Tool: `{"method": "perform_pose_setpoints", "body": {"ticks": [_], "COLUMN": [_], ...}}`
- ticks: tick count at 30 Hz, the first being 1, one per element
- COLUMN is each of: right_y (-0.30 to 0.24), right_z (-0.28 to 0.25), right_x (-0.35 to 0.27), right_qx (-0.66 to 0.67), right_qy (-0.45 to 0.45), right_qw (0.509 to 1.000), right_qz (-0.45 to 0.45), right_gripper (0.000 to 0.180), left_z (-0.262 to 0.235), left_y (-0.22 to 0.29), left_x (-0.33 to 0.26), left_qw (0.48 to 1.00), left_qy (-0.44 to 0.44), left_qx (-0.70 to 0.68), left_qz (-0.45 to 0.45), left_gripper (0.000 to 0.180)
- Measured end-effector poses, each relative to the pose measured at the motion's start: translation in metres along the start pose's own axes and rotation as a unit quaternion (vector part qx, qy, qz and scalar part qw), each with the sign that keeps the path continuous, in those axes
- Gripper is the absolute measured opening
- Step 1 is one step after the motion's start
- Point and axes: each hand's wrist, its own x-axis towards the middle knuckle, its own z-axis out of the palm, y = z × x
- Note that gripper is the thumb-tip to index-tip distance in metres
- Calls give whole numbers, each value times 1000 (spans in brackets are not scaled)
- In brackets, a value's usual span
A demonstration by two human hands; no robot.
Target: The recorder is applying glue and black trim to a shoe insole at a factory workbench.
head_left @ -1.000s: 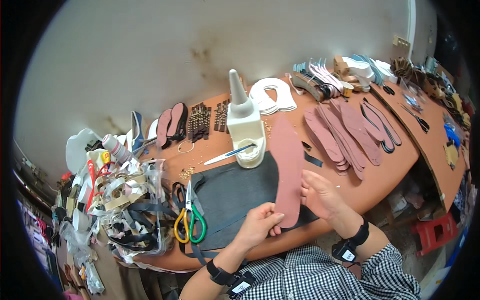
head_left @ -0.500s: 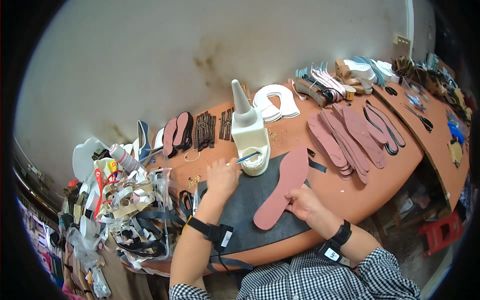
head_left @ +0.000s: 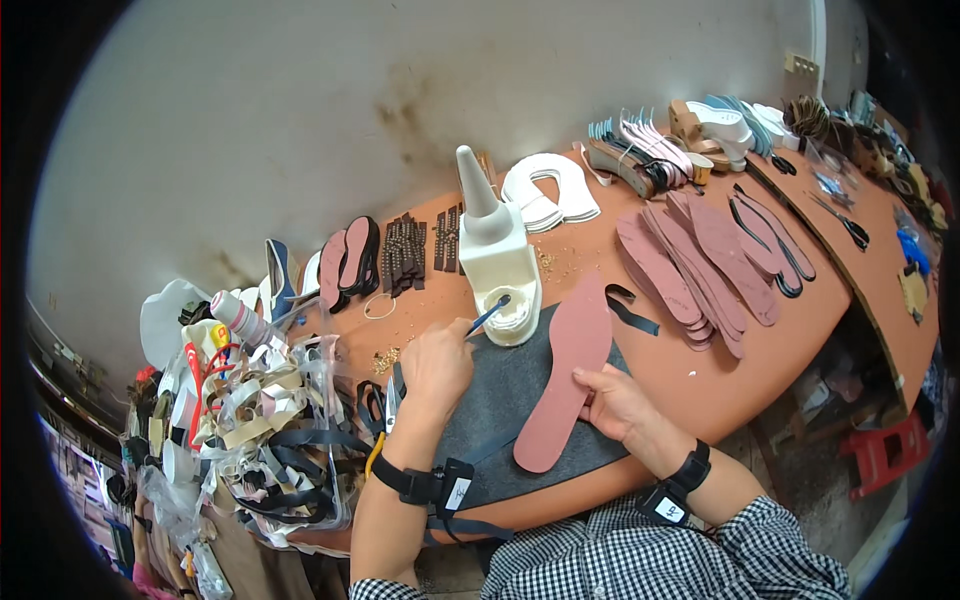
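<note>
A pink-brown shoe insole (head_left: 562,380) lies on a dark grey mat (head_left: 500,400) in front of me. My right hand (head_left: 612,402) rests on the insole's right edge and holds it flat. My left hand (head_left: 436,362) grips a thin blue-handled brush (head_left: 487,317), whose tip reaches into the open cup of a white glue pot (head_left: 512,310). A tall white glue bottle with a cone nozzle (head_left: 487,235) stands just behind the pot.
A stack of similar pink-brown insoles (head_left: 690,262) lies to the right, white sole cutouts (head_left: 552,190) at the back. Scissors (head_left: 380,415) sit left of the mat. A heap of straps and bags (head_left: 250,420) crowds the left end. A red stool (head_left: 885,452) stands below right.
My left hand left the insole, reached up to the glue pot and took the brush. The insole now lies more slanted on the mat under my right hand.
</note>
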Motion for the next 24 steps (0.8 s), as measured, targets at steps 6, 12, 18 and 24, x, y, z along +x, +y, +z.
{"method": "perform_pose_setpoints", "body": {"ticks": [6,12,18,24], "right_y": [2,3,2,-1], "right_z": [3,6,3,8], "right_x": [0,-3,-1,-4], "right_qx": [-30,-30,-30,-38], "right_qy": [-3,10,7,17], "right_qw": [1000,999,1000,999], "right_qz": [3,-9,-2,0], "right_gripper": [17,18,18,18], "left_z": [15,8,-2,8], "left_y": [-1,10,3,-9], "left_x": [16,23,-5,-20], "left_qw": [999,998,999,998], "left_qy": [-29,-49,-3,17], "left_qx": [-7,26,-28,-55], "left_qz": [-24,-23,-34,-3], "left_gripper": [15,15,15,19]}}
